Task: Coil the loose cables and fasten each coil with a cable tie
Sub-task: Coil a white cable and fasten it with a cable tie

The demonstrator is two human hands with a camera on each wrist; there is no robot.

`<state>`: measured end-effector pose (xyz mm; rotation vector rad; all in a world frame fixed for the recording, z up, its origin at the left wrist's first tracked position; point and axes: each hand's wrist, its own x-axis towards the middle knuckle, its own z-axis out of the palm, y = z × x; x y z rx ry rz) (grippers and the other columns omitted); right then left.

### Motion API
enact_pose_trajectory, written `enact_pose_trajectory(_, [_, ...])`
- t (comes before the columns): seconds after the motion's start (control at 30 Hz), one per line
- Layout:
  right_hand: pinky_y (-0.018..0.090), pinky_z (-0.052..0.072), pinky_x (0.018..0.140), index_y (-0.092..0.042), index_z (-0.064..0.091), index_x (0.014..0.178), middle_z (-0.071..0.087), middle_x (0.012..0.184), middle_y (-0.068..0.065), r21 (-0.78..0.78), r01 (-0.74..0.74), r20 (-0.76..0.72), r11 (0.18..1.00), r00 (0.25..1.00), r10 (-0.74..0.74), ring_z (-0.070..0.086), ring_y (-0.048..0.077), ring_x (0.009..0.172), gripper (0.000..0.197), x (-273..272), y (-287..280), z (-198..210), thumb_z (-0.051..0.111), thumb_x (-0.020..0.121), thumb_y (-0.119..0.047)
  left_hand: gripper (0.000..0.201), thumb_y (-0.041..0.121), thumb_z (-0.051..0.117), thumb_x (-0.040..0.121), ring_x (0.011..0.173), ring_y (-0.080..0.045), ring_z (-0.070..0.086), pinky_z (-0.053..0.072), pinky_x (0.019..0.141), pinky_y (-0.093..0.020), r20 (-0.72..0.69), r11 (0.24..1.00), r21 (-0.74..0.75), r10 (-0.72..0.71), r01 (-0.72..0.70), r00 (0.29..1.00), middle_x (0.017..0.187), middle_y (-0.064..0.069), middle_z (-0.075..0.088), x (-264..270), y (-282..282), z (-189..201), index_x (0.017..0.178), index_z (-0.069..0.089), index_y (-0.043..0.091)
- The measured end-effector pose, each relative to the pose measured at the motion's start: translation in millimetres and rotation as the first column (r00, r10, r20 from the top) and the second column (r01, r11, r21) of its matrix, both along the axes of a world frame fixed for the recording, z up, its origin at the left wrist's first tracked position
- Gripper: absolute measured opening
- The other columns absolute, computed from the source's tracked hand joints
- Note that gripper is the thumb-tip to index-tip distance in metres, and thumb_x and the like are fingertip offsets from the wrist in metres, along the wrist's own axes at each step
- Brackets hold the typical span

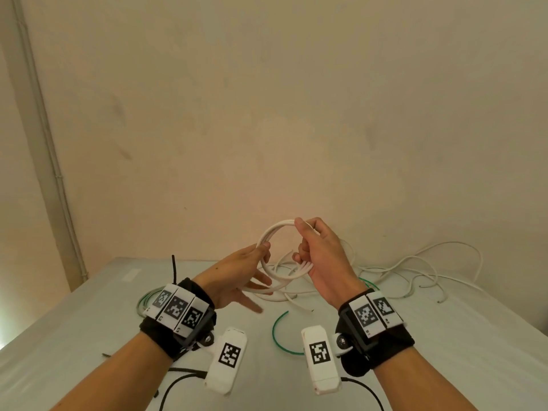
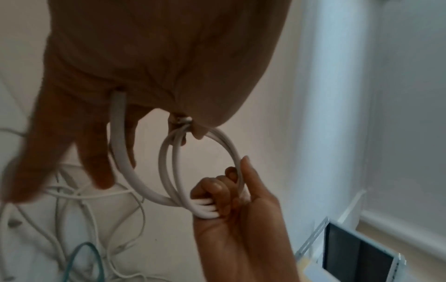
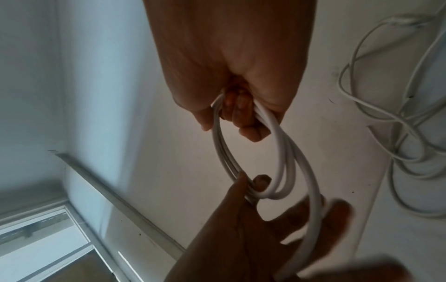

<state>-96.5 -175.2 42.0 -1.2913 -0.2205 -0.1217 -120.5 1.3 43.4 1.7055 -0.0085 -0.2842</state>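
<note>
A white cable coil (image 1: 268, 232) of several loops is held upright above the table between both hands. My right hand (image 1: 318, 250) grips the coil's right side, fingers curled round the bundled strands (image 2: 205, 208). My left hand (image 1: 237, 268) pinches the coil's left side between thumb and forefinger (image 2: 183, 124), its other fingers spread out. One thicker strand (image 2: 118, 133) runs between those spread fingers and down toward the table. In the right wrist view the coil (image 3: 280, 152) hangs from my right hand (image 3: 229, 57) to my left hand (image 3: 253, 229). A thin black strip, maybe a cable tie (image 1: 174, 269), sticks up behind my left wrist.
Loose white cables (image 1: 415, 268) sprawl over the back right of the pale table (image 1: 74, 321). A green cable (image 1: 277, 333) curves between my wrists, and another green loop (image 1: 145, 298) lies by my left wrist. The wall stands close behind the table.
</note>
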Motion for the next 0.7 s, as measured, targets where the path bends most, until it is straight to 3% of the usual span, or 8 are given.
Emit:
enact_pose_trajectory(0.07, [0.032, 0.039, 0.065, -0.019, 0.055, 0.084, 0.032, 0.056, -0.007, 0.062, 0.029, -0.002, 0.998, 1.0, -0.029, 0.035, 0.01, 0.049, 0.025, 0, 2, -5, 0.064, 0.103, -0.031, 0.037, 0.047, 0.06, 0.101, 0.092, -0.035, 0.075, 0.062, 0.082, -0.057, -0.024, 0.987, -0.156, 0.043, -0.046, 0.999, 0.1, -0.022, 0.069, 2, 2, 0, 0.101, 0.063, 0.01])
enact_pose_trajectory(0.13, [0.031, 0.039, 0.062, -0.018, 0.051, 0.083, 0.032, 0.055, -0.006, 0.148, 0.051, -0.015, 0.988, 0.999, -0.049, 0.034, 0.01, 0.048, 0.026, -1, 1, -7, 0.062, 0.104, -0.029, 0.035, 0.038, 0.068, 0.097, 0.096, -0.035, 0.074, 0.062, 0.088, -0.052, -0.02, 0.959, -0.278, 0.041, -0.045, 0.999, 0.106, -0.023, 0.072, 6, 7, 0, 0.107, 0.069, 0.004])
enact_pose_trajectory(0.27, [0.029, 0.04, 0.057, -0.016, 0.045, 0.078, 0.026, 0.06, -0.003, 0.382, 0.057, -0.039, 0.922, 0.998, -0.046, 0.028, 0.012, 0.05, 0.032, -2, -3, -5, 0.057, 0.107, -0.025, 0.046, 0.017, 0.074, 0.089, 0.114, -0.033, 0.069, 0.06, 0.094, -0.036, -0.001, 0.766, -0.641, 0.065, -0.05, 0.998, 0.126, -0.028, 0.068, 8, 12, -10, 0.125, 0.064, -0.01])
enact_pose_trajectory(0.33, [0.028, 0.04, 0.057, -0.016, 0.045, 0.078, 0.024, 0.062, -0.003, 0.451, 0.069, -0.055, 0.89, 0.997, -0.049, 0.028, 0.012, 0.051, 0.033, -2, 0, -6, 0.056, 0.108, -0.026, 0.047, 0.013, 0.071, 0.089, 0.118, -0.033, 0.067, 0.057, 0.1, -0.035, 0.078, 0.752, -0.659, 0.062, 0.005, 0.995, 0.135, -0.029, 0.062, 5, 6, -17, 0.128, 0.062, -0.013])
enact_pose_trajectory(0.43, [0.029, 0.04, 0.058, -0.017, 0.045, 0.08, 0.024, 0.063, -0.002, 0.495, 0.076, -0.069, 0.866, 0.996, -0.048, 0.028, 0.013, 0.053, 0.032, -2, 11, -13, 0.055, 0.108, -0.028, 0.036, 0.022, 0.063, 0.1, 0.123, -0.036, 0.065, 0.049, 0.109, -0.054, 0.15, 0.84, -0.542, 0.068, 0.024, 0.986, 0.127, -0.021, 0.07, 0, -14, -22, 0.127, 0.057, -0.002])
enact_pose_trajectory(0.53, [0.029, 0.038, 0.058, -0.016, 0.045, 0.081, 0.023, 0.062, -0.003, 0.491, 0.054, -0.075, 0.87, 0.997, -0.019, 0.028, 0.012, 0.052, 0.031, -5, 17, -19, 0.053, 0.109, -0.028, 0.033, 0.021, 0.058, 0.105, 0.094, -0.028, 0.072, 0.057, 0.097, -0.052, 0.207, 0.859, -0.502, 0.235, -0.103, 0.95, 0.101, -0.013, 0.069, 2, -28, -14, 0.132, 0.046, 0.006])
enact_pose_trajectory(0.63, [0.028, 0.038, 0.055, -0.017, 0.045, 0.082, 0.023, 0.062, -0.003, 0.424, 0.015, -0.077, 0.906, 0.997, 0.02, 0.027, 0.011, 0.051, 0.03, -8, 17, -19, 0.053, 0.109, -0.027, 0.031, 0.018, 0.056, 0.105, 0.063, -0.012, 0.053, 0.055, 0.066, -0.032, 0.239, 0.86, -0.481, 0.316, -0.171, 0.918, 0.082, -0.003, 0.051, 9, -26, -3, 0.131, 0.04, 0.012])
enact_pose_trajectory(0.7, [0.027, 0.037, 0.052, -0.018, 0.045, 0.081, 0.022, 0.063, -0.002, 0.369, -0.021, -0.071, 0.929, 0.996, 0.05, 0.025, 0.012, 0.05, 0.03, -10, 15, -17, 0.053, 0.109, -0.027, 0.031, 0.021, 0.059, 0.104, 0.057, -0.01, 0.043, 0.047, 0.057, -0.028, 0.244, 0.879, -0.45, 0.287, -0.154, 0.926, 0.078, -0.001, 0.043, 10, -25, 1, 0.127, 0.039, 0.018])
